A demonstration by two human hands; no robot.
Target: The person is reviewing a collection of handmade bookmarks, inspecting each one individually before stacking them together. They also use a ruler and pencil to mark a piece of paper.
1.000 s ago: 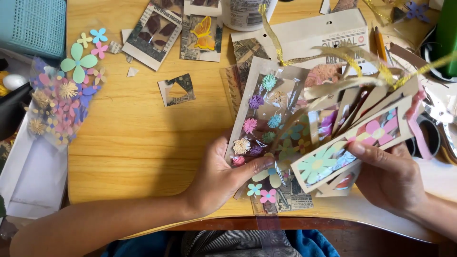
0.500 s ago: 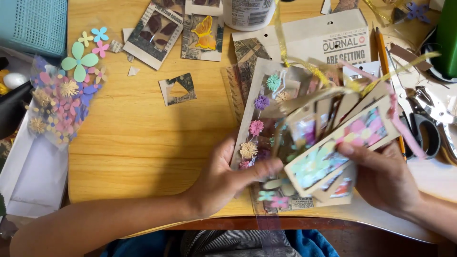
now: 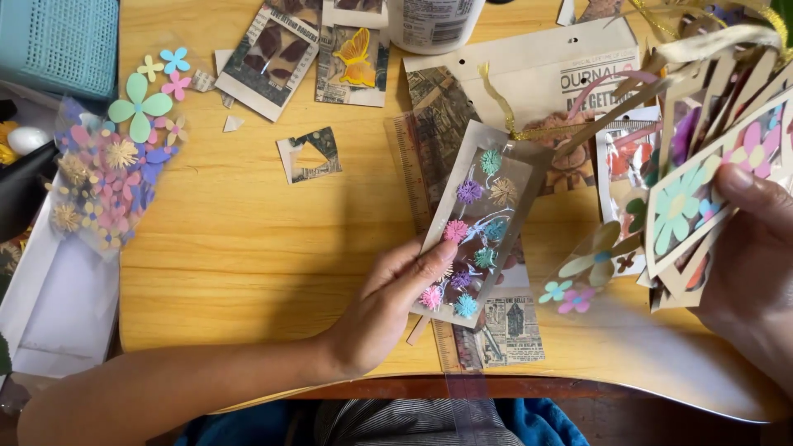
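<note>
Most of the view was taken up by a wooden table [image 3: 248, 248] strewn with paper scraps, broad enough that loose pieces could lie flat and in reach. At its left edge a teal basket [image 3: 58, 41] sat out of the way, and below it a clear bag of paper flowers [image 3: 103, 177] lay open-side up with a few loose flowers spilled beside it. Toward the far edge rested a tan paper packet [image 3: 529, 74] and some printed cards [image 3: 273, 54], one bearing an orange butterfly [image 3: 357, 56]. The right hand [image 3: 747, 264] gripped a fanned stack of flower packets [image 3: 710, 190], thumb pressed on the top one, apparently so the bundle stayed together while held raised off the table. The left hand [image 3: 388, 306] pinched the lower edge of a single windowed packet [image 3: 479, 223], tilted up with its far end over the scraps, seemingly angled so the small pompom flowers inside faced the person. Just right of it, a few loose paper flowers [image 3: 570, 289] lay on the table, and a small cut-out frame [image 3: 310, 154] lay apart near the middle.
</note>
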